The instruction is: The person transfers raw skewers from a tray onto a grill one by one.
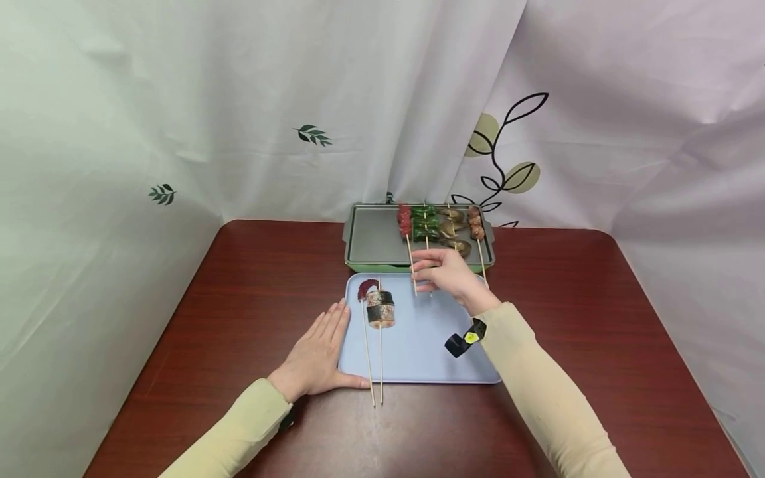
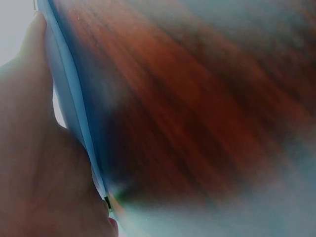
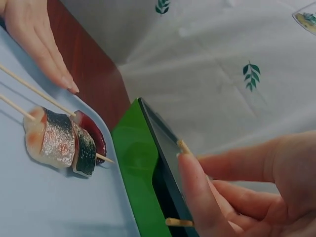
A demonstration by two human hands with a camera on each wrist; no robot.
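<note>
My right hand (image 1: pixel 449 273) is out over the far edge of the blue tray (image 1: pixel 418 345), where it meets the green grill pan (image 1: pixel 373 240). Its fingers are bent around the bare wooden end of the red meat skewer (image 1: pixel 406 232), whose meat lies in the pan just beyond my fingertips; in the right wrist view a stick end shows right at my fingertip (image 3: pixel 190 173), touching it, with another stick end lower by my palm. I cannot tell from these views how firmly the stick is pinched, only that finger and stick are in contact.

Beside that skewer, further to my right in the pan, lie the green pepper skewer (image 1: pixel 424 223), the mushroom skewer (image 1: pixel 453 229) and the brown meatball skewer (image 1: pixel 476 226), their sticks pointing back toward my hand.

My left hand (image 1: pixel 317 355) rests flat, fingers straight and together, on the table (image 1: pixel 239 299) against the near left edge of the blue tray; the left wrist view shows the tray's edge pressed along my palm. It holds nothing.

Just beyond my left fingertips, on the tray, lie the fish skewer (image 1: pixel 380 309) and a dark red skewer (image 1: pixel 366 289) touching it, their sticks running back past my left thumb and over the tray's near edge. They are well to the left of my right hand
</note>
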